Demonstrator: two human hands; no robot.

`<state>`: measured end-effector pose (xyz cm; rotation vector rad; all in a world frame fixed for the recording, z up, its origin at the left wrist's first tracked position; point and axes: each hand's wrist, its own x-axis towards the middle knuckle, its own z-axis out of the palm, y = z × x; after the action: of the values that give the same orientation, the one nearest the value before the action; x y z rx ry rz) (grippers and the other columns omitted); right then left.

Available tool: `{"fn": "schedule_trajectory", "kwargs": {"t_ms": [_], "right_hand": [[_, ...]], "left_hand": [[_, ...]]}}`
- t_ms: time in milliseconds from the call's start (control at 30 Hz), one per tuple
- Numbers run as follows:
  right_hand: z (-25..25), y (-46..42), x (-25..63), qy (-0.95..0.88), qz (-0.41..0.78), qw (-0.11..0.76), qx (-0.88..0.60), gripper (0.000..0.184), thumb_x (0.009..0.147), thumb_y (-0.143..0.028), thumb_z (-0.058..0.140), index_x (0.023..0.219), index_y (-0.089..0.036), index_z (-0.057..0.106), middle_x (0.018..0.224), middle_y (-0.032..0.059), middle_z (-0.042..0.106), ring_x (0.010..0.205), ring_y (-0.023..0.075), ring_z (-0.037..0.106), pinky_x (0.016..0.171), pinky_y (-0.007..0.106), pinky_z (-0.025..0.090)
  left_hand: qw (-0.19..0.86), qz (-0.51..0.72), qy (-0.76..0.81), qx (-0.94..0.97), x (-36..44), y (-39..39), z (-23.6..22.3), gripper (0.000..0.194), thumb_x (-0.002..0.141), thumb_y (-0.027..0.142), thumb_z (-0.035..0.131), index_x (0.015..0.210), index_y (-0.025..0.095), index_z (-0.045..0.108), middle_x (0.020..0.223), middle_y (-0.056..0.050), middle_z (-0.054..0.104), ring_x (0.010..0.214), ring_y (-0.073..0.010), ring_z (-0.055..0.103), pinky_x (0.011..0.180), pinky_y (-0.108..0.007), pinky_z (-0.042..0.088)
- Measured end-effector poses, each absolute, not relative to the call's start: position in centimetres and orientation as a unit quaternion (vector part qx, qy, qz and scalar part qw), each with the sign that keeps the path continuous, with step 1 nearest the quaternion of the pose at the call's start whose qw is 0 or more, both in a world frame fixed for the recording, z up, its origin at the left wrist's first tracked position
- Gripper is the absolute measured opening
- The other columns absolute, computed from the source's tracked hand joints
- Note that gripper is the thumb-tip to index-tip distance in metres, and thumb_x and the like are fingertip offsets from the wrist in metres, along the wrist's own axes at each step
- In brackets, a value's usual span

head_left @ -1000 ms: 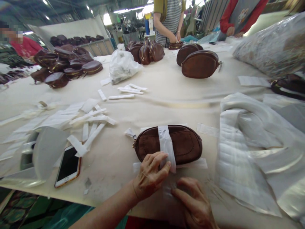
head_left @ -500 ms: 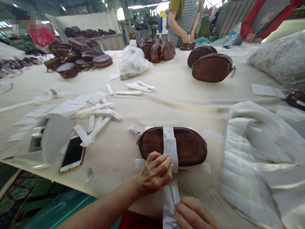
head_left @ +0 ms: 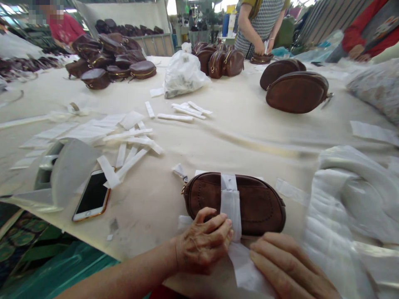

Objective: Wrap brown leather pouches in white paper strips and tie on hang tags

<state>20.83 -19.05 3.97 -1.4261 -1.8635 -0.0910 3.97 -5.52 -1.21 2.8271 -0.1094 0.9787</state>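
Fingers of the left hand [head_left: 204,245] sit bunched together at the near edge of the brown pouch [head_left: 257,203], right by the white band [head_left: 230,203]; can't tell if they pinch it or only press. Right hand [head_left: 285,265] has its fingers side by side over the edge of a loose white strip [head_left: 246,268] just on the near side of the pouch; thumb hidden, so can't tell if that's a real grip

Pouch lies flat on the bench [head_left: 146,187], band across its middle, wrapped zip pull [head_left: 180,171] poking out at the left end

Risks, my read: if the left fingers lift early, the band could slacken or drift off centre. Strip looks thin, so a hard or skewed pull from the right could crease or tear it, or turn the pouch. If it's sticky, it could fold onto itself or catch on the bench. Phone [head_left: 92,195] and loose white strips [head_left: 132,162] are off to the left, clear of both hands, low concern
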Motion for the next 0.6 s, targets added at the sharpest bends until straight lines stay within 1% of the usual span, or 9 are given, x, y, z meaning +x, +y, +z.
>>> {"fn": "schedule_trajectory", "kwargs": {"t_ms": [67,167,267,400,467,533,567,600], "right_hand": [[4.7,-16.9,21.7,-0.725,-0.002,0.398,-0.562,0.02,0.087,-0.015,0.05,0.098,-0.021,0.065,0.083,0.006,0.07,0.081,0.0195,0.066,0.074,0.029,0.055],[4.4,-13.9,22.2,-0.678,0.022,0.438,-0.59,0.016,0.083,-0.009,0.051,0.084,-0.019,0.064,0.076,0.0051,0.065,0.075,0.0163,0.061,0.068,0.027,0.053],[3.1,-12.2,22.1,-0.636,0.043,0.434,-0.637,0.016,0.085,-0.011,0.051,0.077,-0.019,0.063,0.073,0.0035,0.061,0.071,0.0141,0.057,0.063,0.025,0.051],[1.4,-11.9,21.7,-0.603,0.056,0.394,-0.691,0.017,0.088,-0.017,0.051,0.076,-0.02,0.063,0.076,0.0028,0.058,0.073,0.0138,0.055,0.062,0.024,0.048],[1.0,-11.9,21.7,-0.595,0.062,0.375,-0.708,0.018,0.088,-0.02,0.051,0.075,-0.02,0.063,0.077,0.0027,0.057,0.074,0.0144,0.053,0.063,0.025,0.046],[0.7,-11.8,21.7,-0.59,0.075,0.357,-0.72,0.02,0.089,-0.022,0.051,0.072,-0.02,0.061,0.076,0.0026,0.055,0.074,0.0154,0.052,0.063,0.027,0.045],[0.7,-11.7,21.7,-0.589,0.081,0.351,-0.723,0.021,0.089,-0.023,0.051,0.071,-0.02,0.06,0.075,0.0026,0.055,0.075,0.016,0.051,0.064,0.028,0.044],[0.6,-11.6,21.7,-0.589,0.084,0.346,-0.725,0.022,0.089,-0.024,0.051,0.07,-0.02,0.06,0.075,0.0026,0.054,0.075,0.0164,0.051,0.064,0.028,0.043]], "left_hand": [[0.111,0.332,-0.029,0.936,3.9,-5.6,-1.2,0.028,0.077,0.014,0.041,0.096,0.007,0.061,0.105,-0.014,0.063,0.11,-0.0261,0.054,0.094,-0.045,0.039],[0.142,0.343,-0.02,0.928,4.0,-5.7,-1.4,0.023,0.072,0.013,0.044,0.087,0.007,0.061,0.101,-0.014,0.064,0.106,-0.0262,0.056,0.088,-0.041,0.044],[0.154,0.348,-0.016,0.924,4.1,-5.7,-1.6,0.019,0.074,0.013,0.045,0.08,0.008,0.062,0.101,-0.015,0.064,0.105,-0.0271,0.057,0.085,-0.039,0.046],[0.158,0.374,0.0,0.914,4.0,-5.9,-1.4,0.018,0.079,0.014,0.044,0.074,0.01,0.061,0.1,-0.014,0.064,0.104,-0.0256,0.058,0.085,-0.038,0.048],[0.185,0.371,0.027,0.91,4.1,-6.1,-0.9,0.016,0.081,0.014,0.047,0.071,0.012,0.059,0.091,-0.012,0.065,0.097,-0.0229,0.059,0.082,-0.035,0.05],[0.221,0.36,0.061,0.904,4.4,-6.2,0.0,0.016,0.081,0.011,0.05,0.067,0.013,0.056,0.075,-0.008,0.061,0.083,-0.0188,0.059,0.074,-0.031,0.052],[0.229,0.352,0.072,0.905,4.7,-6.2,0.4,0.014,0.081,0.009,0.051,0.068,0.013,0.056,0.07,-0.007,0.058,0.078,-0.0176,0.058,0.071,-0.03,0.052],[0.226,0.346,0.076,0.908,5.1,-6.1,0.8,0.011,0.081,0.008,0.051,0.073,0.012,0.058,0.07,-0.006,0.057,0.077,-0.0174,0.057,0.071,-0.031,0.052]]}}
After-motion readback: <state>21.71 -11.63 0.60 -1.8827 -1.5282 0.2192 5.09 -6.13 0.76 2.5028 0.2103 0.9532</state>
